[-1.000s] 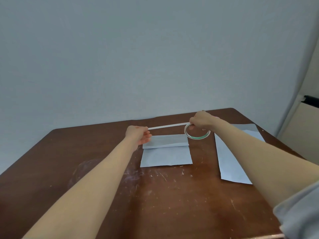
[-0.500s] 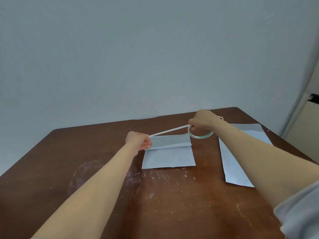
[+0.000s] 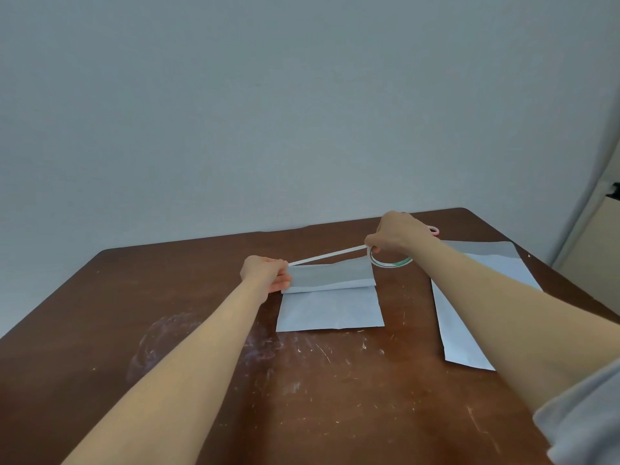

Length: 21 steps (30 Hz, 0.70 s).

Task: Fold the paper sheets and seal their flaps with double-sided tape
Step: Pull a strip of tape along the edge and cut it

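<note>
Scuffed brown table [image 3: 335, 397]. Folded sheet [image 3: 330, 305] at centre, second sheet [image 3: 469, 297] right of it. Left hand [image 3: 266, 273] pinches tape strip [image 3: 327, 254] end at folded sheet's left corner; right hand [image 3: 397, 234] grips tape roll [image 3: 391, 261], raised at far-right corner.

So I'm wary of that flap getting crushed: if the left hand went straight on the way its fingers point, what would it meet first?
Probably the folded paper sheet: the left hand is already at its left edge, fingers pointing right.
</note>
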Available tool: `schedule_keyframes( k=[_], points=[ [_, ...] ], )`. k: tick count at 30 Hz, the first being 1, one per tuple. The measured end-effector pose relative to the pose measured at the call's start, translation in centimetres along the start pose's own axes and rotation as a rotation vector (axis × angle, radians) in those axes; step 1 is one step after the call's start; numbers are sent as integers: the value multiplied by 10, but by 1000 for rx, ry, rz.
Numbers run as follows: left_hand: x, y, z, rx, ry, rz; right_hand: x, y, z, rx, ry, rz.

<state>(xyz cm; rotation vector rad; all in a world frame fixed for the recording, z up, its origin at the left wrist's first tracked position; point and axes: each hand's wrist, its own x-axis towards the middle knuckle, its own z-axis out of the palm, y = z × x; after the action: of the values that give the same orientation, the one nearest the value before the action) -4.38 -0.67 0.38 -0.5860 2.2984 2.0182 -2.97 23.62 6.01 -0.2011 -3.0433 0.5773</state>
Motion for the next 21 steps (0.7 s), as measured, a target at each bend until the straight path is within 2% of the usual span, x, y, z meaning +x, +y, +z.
schedule_keyframes(
  k=[11,18,21],
  points=[
    [-6,6,0,-215,59,-63,-2,2,1,-3,-48,5],
    [-12,13,7,-242,89,-39,-4,7,-8,6,96,19],
    [-13,15,5,-268,96,-39,-3,6,-12,89,45,14]
  ],
)
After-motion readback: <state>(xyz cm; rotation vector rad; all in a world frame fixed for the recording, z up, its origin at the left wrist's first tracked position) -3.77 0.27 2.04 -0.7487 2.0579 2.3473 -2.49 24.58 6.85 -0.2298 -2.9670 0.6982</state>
